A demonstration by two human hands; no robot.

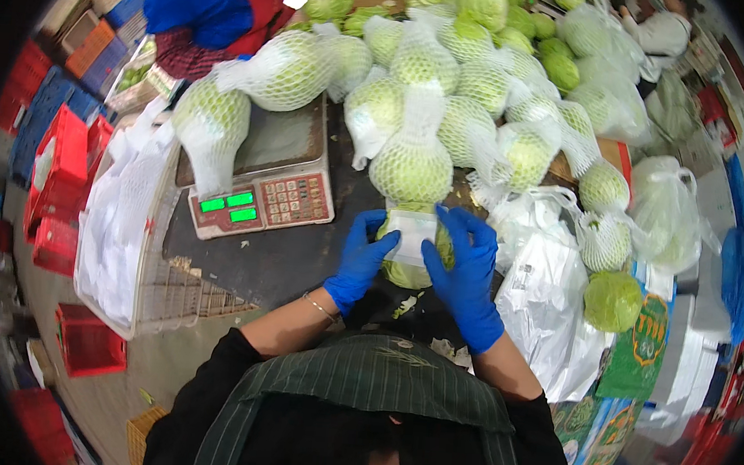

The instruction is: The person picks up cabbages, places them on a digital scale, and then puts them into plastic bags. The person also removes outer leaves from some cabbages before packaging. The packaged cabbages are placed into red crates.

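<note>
A pale green cabbage (pixel 407 275) without a net sits at the table's near edge, right in front of me. A white rectangular label or sheet (pixel 413 236) lies across its top. Blue gloves cover both hands. My left hand (pixel 359 262) curves round the cabbage's left side, thumb at the sheet's edge. On the other side my right hand (pixel 467 271) grips it, with the thumb at the sheet's right edge and the fingers bent over. Just beyond stands a cabbage in a white foam net (pixel 412 167), close to my fingertips.
Left of the hands is a scale (pixel 300 199) with lit green displays; netted cabbages (pixel 290 73) rest on its platform. More cabbages are piled at the back. White plastic bags (pixel 542 290) lie at right. A basket of white nets (pixel 119 230) stands left. Another person (pixel 206 10) is at far left.
</note>
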